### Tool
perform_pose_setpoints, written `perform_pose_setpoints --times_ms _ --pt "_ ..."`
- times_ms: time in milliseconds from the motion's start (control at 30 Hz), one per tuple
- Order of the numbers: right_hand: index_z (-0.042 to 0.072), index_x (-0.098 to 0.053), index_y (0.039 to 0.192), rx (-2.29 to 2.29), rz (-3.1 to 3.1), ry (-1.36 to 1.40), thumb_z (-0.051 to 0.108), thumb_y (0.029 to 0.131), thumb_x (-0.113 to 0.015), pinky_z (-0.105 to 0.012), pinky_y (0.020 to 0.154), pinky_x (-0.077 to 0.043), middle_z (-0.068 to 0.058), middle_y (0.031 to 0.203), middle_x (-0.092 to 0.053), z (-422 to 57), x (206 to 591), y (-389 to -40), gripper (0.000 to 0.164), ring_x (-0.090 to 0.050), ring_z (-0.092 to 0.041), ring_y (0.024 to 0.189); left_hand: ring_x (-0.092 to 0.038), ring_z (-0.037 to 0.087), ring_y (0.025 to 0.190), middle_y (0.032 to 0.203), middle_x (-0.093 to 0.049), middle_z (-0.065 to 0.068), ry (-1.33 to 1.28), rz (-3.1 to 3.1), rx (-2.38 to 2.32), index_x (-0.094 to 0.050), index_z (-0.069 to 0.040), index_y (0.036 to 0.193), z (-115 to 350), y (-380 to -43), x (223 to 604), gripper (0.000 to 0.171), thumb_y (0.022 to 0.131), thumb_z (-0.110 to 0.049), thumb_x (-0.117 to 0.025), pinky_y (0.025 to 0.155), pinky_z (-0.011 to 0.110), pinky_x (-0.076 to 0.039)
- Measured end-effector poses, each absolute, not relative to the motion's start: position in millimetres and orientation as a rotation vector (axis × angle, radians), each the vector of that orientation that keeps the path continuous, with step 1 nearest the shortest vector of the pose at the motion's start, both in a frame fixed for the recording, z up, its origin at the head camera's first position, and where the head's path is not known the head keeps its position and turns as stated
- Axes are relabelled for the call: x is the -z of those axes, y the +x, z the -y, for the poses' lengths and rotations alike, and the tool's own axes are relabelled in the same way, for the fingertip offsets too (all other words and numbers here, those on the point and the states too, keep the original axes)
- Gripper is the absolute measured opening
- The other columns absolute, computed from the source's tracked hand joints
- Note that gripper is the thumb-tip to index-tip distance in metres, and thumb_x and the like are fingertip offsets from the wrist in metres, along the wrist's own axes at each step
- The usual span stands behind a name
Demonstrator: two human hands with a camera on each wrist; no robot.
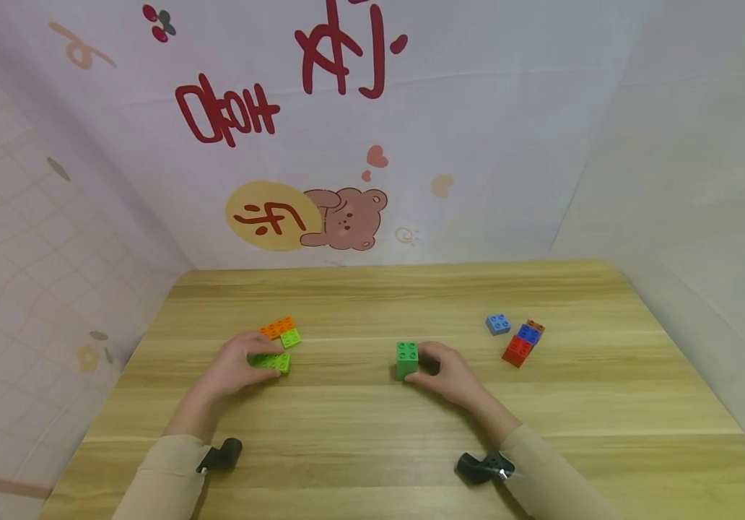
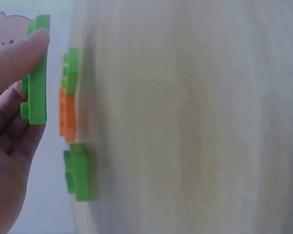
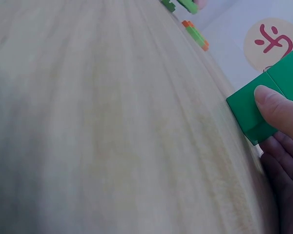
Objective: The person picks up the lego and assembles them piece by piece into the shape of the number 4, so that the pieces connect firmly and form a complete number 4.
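Observation:
My left hand [image 1: 232, 367] pinches a long lime-green toy brick [image 2: 38, 80] between thumb and fingers. In the left wrist view the brick is raised off the table. Beyond it are a small lime-green brick [image 1: 291, 338], an orange brick [image 1: 278, 328] and another green brick [image 2: 80, 173], which the hand seems to hide in the head view. Near the table's middle, my right hand [image 1: 447, 375] grips a darker green block [image 1: 406, 365] by its sides, studs up. A seam in the right wrist view suggests two bricks stacked. Whether its base touches the table I cannot tell.
To the right of my right hand lie a light-blue brick [image 1: 498, 323], a red brick [image 1: 517, 351], a dark-blue brick [image 1: 529, 334] and a brown brick [image 1: 535, 326], the last three in a row. A printed cloth [image 1: 476, 144] hangs behind the wooden table [image 1: 346, 433].

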State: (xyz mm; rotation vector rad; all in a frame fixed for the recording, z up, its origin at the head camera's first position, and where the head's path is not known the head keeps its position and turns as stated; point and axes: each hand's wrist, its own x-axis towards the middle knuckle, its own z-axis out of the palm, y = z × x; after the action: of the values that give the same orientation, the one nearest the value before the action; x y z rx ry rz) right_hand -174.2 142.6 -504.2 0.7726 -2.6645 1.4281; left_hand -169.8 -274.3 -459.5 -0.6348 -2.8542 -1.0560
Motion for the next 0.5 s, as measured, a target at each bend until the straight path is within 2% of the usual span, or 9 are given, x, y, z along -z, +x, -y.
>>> perform_pose_setpoints --times_ms 200,500 --pt "0.01 -0.071 0.11 -1.439 2.657 0.779 0.023 0.079 -0.085 -0.044 0.098 -0.048 -0.001 0.11 -0.069 -142 503 -174 0.037 -0.063 -0.022 0.106 -0.059 0.025 0.103 0.107 -0.065 -0.001 -0.59 2.881 1.135 -0.077 -0.013 0.108 264 -167 445 0.034 0.076 -0.015 -0.087 0.093 0.051 -0.047" --pt "0.01 -0.071 0.11 -1.434 2.658 0.769 0.023 0.079 -0.085 -0.044 0.098 -0.048 0.0 0.11 -0.069 -143 504 -175 0.037 -0.063 -0.021 0.106 -0.059 0.024 0.103 0.107 -0.065 0.0 -0.71 2.858 1.14 -0.077 -0.011 0.111 242 -170 437 0.037 0.076 -0.016 -0.087 0.092 0.05 -0.048"
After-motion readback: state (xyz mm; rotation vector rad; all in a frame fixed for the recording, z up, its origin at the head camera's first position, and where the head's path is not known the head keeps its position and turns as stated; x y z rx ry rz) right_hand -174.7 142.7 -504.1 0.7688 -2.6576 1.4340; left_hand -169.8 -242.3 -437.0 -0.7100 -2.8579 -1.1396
